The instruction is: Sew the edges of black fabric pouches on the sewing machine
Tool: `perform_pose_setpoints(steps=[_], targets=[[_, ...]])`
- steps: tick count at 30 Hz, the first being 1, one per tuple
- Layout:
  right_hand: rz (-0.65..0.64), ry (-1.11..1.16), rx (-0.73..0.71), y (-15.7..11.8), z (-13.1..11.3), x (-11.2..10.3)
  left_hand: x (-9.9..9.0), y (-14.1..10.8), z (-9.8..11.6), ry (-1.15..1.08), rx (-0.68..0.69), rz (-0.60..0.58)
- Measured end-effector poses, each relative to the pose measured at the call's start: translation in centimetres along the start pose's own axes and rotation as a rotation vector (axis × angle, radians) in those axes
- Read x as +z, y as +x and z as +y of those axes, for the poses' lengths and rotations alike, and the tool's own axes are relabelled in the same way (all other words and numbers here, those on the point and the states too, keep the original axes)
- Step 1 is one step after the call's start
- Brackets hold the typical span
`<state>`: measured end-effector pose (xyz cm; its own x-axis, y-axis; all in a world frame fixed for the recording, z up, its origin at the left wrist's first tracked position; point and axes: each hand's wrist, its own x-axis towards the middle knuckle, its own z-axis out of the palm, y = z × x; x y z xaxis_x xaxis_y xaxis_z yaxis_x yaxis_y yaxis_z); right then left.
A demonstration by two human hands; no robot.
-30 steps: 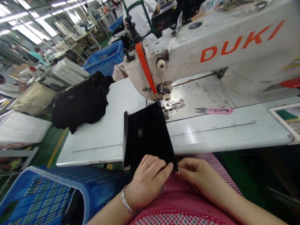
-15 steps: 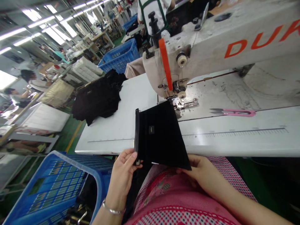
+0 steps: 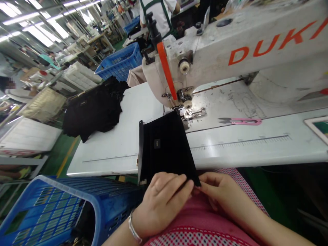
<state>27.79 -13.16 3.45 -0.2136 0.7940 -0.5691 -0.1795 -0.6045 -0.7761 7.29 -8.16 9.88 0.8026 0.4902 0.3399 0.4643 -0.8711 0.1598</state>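
Note:
A black fabric piece (image 3: 170,147) with a small label (image 3: 157,144) and a dark zipper strip (image 3: 140,150) down its left side lies at the front edge of the sewing table. Its far corner reaches the presser foot of the sewing machine (image 3: 188,111). My left hand (image 3: 164,201) is closed over the near edge, its fingers close together and the thumb hidden. At the near right corner, my right hand (image 3: 217,188) pinches the fabric between thumb and fingers. The two hands almost touch.
Pink-handled thread snips (image 3: 243,121) lie on the table (image 3: 230,147) to the right. A stack of black pieces (image 3: 94,109) rests on the left end. One blue basket (image 3: 102,205) stands below left, another blue basket (image 3: 120,61) behind. A person in an apron (image 3: 159,17) is beyond the machine.
My left hand has left the zipper strip's lower end and moved right along the near edge, beside my right hand. The right hand keeps its corner; the view has shifted slightly right.

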Motion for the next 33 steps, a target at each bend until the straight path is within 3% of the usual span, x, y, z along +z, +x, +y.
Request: perform_pose_setpoints(steps=[3,8,17,19,21,24,27,30,33], targets=[[0.014,-0.018,0.002,-0.3,-0.2,0.1,1.3,1.3,0.3,-0.058,0.086,-0.067],[0.013,-0.035,0.005,-0.6,-0.7,0.3,2.5,0.8,-0.2,-0.134,0.017,-0.098],[-0.089,-0.018,0.027,-1.1,-1.2,0.2,3.5,0.7,0.2,-0.097,0.017,-0.045],[-0.088,-0.101,-0.011,-1.3,-1.1,0.1,3.7,0.5,0.0,-0.125,0.015,-0.038],[0.009,-0.327,-0.191,-1.3,-0.9,-0.3,4.0,0.2,-0.2,-0.156,-0.003,-0.028],[0.202,-0.753,-0.69,-1.0,-0.5,-1.0,4.2,0.1,-0.2,-0.162,-0.019,-0.012],[0.239,-1.033,-1.125,-0.7,-1.1,-1.7,4.0,0.4,-0.1,-0.176,-0.018,-0.026],[0.208,-1.158,-1.335,-0.7,-2.5,-1.9,3.4,1.0,-0.2,-0.122,-0.04,-0.058],[0.207,-1.24,-1.382,-0.7,-3.5,-1.7,2.8,1.6,-0.9,-0.04,-0.016,-0.109]])
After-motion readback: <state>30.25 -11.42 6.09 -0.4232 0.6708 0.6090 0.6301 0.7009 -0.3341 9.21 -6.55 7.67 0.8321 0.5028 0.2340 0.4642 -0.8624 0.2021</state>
